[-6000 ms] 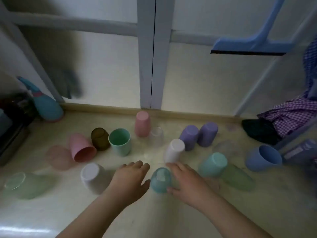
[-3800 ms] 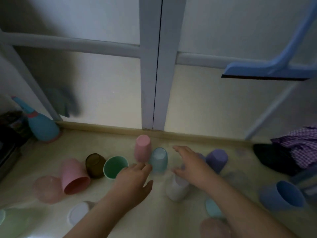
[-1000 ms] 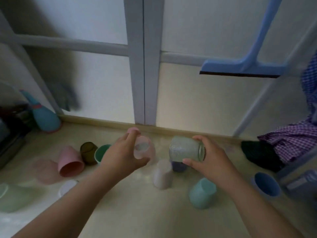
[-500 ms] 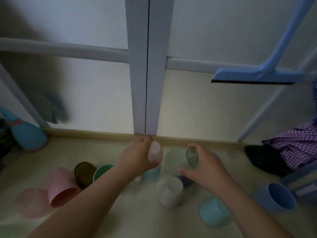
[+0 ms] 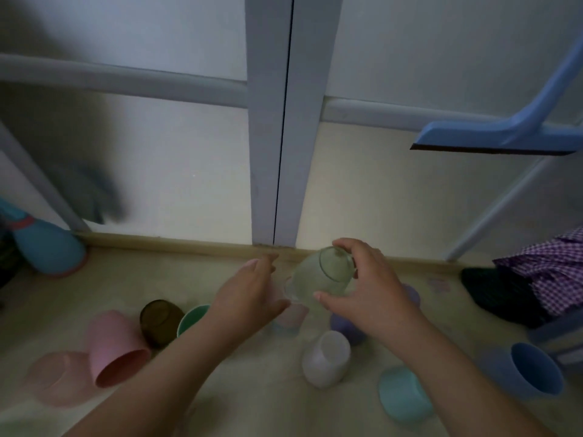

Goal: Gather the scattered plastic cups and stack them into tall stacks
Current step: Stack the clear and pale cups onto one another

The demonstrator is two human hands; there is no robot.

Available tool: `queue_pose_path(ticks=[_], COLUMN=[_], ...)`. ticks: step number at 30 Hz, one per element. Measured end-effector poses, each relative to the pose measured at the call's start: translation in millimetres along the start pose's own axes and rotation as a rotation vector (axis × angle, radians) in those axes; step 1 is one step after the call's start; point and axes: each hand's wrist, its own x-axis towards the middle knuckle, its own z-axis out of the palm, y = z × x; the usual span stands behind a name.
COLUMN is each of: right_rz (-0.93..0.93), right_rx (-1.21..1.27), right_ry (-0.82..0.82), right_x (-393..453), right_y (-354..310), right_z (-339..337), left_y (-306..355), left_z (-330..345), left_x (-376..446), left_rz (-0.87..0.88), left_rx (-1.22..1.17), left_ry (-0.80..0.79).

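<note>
My right hand (image 5: 369,298) grips a clear greenish cup (image 5: 318,277), tilted in the air with its base up, just above a small stack. That stack is a pale pink cup (image 5: 291,315) upside down on a teal one, partly hidden by my left hand (image 5: 249,291), which hovers beside it with fingers apart and nothing in it. Scattered on the floor are a pink cup (image 5: 113,348) on its side, a brown cup (image 5: 159,320), a green cup (image 5: 192,316), a white cup (image 5: 326,357), a teal cup (image 5: 403,392), a blue cup (image 5: 530,370) and a purple cup (image 5: 347,328).
A frosted door with a grey frame (image 5: 277,121) closes off the far side. A blue spray bottle (image 5: 47,244) stands at the left. A blue squeegee (image 5: 498,137) hangs at the upper right, above checked cloth (image 5: 552,272) and dark cloth (image 5: 498,294).
My left hand let go of the pink cup, which now rests on the teal cup. My right hand tipped the clear cup base-up and brought it over that stack.
</note>
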Motion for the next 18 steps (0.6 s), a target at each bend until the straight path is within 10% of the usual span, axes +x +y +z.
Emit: queue_pose_path(ticks=[9, 18], right_rz=[0.014, 0.116], right_rx=[-0.102, -0.062], right_ry=[-0.217, -0.086], right_x=[18, -14], right_y=[1, 31], right_z=[55, 16], left_y=[-20, 32], left_z=[-30, -31], left_x=[-27, -24], left_rz=[0.02, 0.235], left_rx=[0.038, -0.005], left_ry=[0.126, 0.202])
